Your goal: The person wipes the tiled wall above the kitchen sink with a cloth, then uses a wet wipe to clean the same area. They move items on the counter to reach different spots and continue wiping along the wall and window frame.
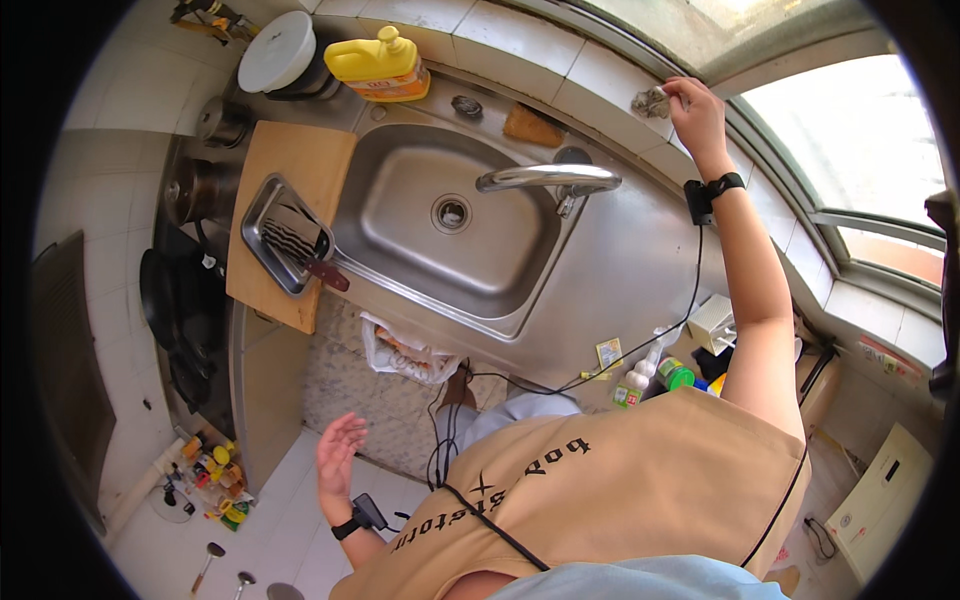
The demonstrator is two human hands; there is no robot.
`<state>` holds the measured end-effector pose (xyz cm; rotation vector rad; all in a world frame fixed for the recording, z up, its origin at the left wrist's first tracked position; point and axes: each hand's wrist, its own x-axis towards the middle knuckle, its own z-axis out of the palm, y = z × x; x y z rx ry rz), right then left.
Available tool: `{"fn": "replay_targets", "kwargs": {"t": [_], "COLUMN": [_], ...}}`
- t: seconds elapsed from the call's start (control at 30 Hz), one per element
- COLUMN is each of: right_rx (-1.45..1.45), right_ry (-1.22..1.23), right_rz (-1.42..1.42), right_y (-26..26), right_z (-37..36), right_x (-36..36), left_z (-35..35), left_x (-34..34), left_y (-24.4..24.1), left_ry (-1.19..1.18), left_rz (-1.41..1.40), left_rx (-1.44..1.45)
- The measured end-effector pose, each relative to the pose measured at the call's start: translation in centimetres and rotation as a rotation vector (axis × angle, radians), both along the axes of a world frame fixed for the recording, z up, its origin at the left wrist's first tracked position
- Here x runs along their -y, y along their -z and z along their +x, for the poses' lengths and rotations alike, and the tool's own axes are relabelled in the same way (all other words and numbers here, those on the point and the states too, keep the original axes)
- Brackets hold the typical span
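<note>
My right hand (694, 112) is stretched up to the white tiled windowsill (525, 45). Its fingers are closed on a crumpled grey rag (649, 104), which lies against the tiles beside the window frame (787, 180). Low on the left, my left hand (339, 454) hangs in the air with nothing in it, its fingers apart. In front of me is a stainless steel sink (405, 195) with only its drain strainer (452, 214) inside. A chrome faucet (547, 178) arches over the sink's right part.
A wooden cutting board (300, 157) bears a metal tray (281, 281) with a brown-handled utensil (328, 274). Behind the sink stand a yellow detergent jug (379, 67), a scouring ball (467, 106) and a sponge (532, 126). A black cable (645, 345) crosses the counter near garlic bulbs (640, 373).
</note>
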<state>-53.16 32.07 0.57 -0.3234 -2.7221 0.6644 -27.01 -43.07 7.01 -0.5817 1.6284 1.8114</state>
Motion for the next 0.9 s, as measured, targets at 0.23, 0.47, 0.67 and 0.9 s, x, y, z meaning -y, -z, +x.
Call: {"fn": "replay_targets", "kwargs": {"t": [0.23,0.47,0.67,0.9], "right_rx": [-0.047,-0.046,-0.041,-0.054], "right_ry": [-0.142,0.283,-0.020,0.261], "right_rz": [0.114,-0.049,-0.122,0.013], "right_y": [3.0,2.4,4.7,3.4], "right_z": [3.6,2.8,2.4,5.0], "right_x": [1.2,-0.1,2.7,-0.2], "left_z": [-1.6,-2.4,-2.8,-1.8], "left_x": [-1.2,-1.8,-2.1,-1.0], "left_y": [-0.1,-0.4,-0.1,-0.1], "left_ry": [0.046,0.092,0.091,0.045], "left_rz": [-0.008,-0.017,-0.017,-0.010], "left_rx": [0.050,0.026,0.045,0.038]}}
